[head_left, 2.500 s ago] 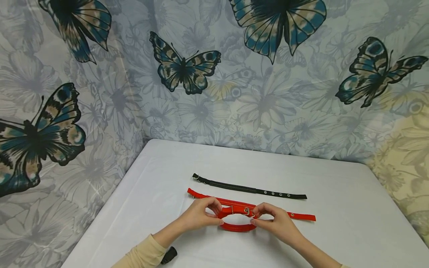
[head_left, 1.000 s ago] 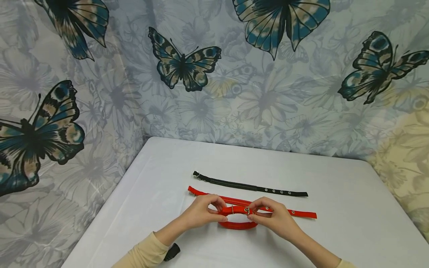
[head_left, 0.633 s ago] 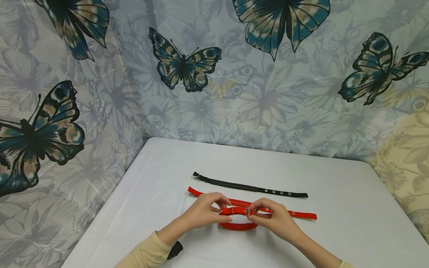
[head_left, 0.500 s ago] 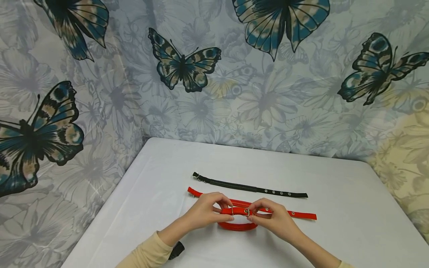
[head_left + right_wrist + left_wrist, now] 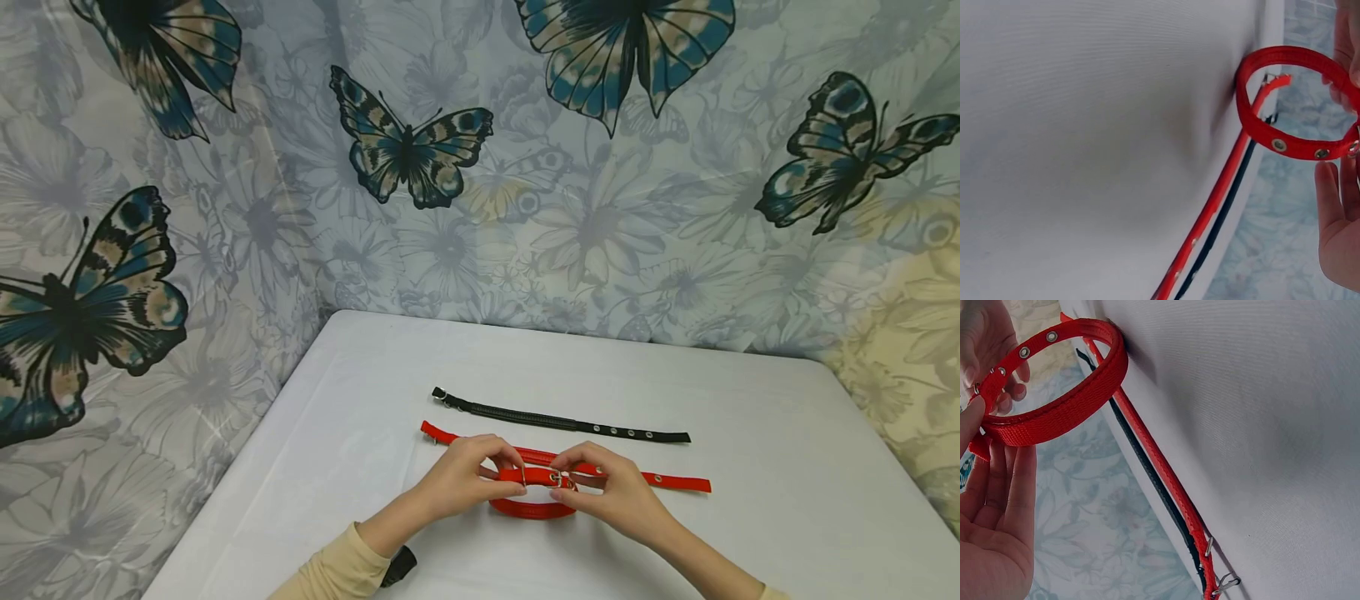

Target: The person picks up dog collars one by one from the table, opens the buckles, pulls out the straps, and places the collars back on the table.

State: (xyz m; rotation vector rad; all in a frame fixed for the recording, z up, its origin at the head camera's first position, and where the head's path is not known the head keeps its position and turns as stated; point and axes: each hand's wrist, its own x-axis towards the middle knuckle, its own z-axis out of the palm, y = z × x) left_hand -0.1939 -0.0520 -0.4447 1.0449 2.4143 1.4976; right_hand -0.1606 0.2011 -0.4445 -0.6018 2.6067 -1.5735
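Observation:
A red dog collar (image 5: pixel 532 510), bent into a loop with its tail through the metal buckle (image 5: pixel 557 478), is held up between both hands. My left hand (image 5: pixel 465 477) pinches the strap by the thin metal ring left of the buckle. Thumb and fingers of my right hand (image 5: pixel 611 492) grip it at the buckle. Metal eyelets line the looped collar (image 5: pixel 1300 149) in the right wrist view. From the left wrist, the padded band of the collar (image 5: pixel 1072 422) faces the camera, and the strap's short end pokes out below the left thumb.
A second red collar (image 5: pixel 678 483) lies stretched out behind the hands, partly covered by them. Farther back, a black collar (image 5: pixel 525 417) lies roughly parallel. Both are on the white table (image 5: pixel 360 358), backed by butterfly-print cloth (image 5: pixel 637 233). A black object (image 5: pixel 399 567) shows beside the left sleeve.
My left hand has slid right along the strap to the metal ring, closer to the buckle. The right fingers have shifted slightly around the buckle. The two laid-out collars stay put.

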